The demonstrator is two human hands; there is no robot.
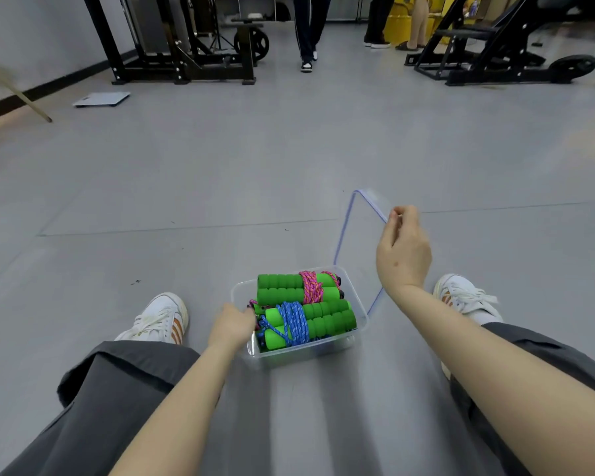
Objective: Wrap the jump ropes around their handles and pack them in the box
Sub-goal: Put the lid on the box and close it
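Plainly, left hand [232, 324] holds box [323, 345], right hand [404, 249] lid [358, 235].

The box [299, 352] at the left grip [234, 326] is clear plastic. Inside it, the foam handles [279, 286] are bright green. The pair farther from that grip is bound in pink rope [310, 286] flecked orange, the nearer pair in blue rope [294, 321] flecked paler. The lid [361, 242] pinched in the right grip [404, 249] is transparent, edged violet-blue. Floor [220, 166] grey; trousers [117, 389] dark grey; shoes [158, 321] white, orange-striped.
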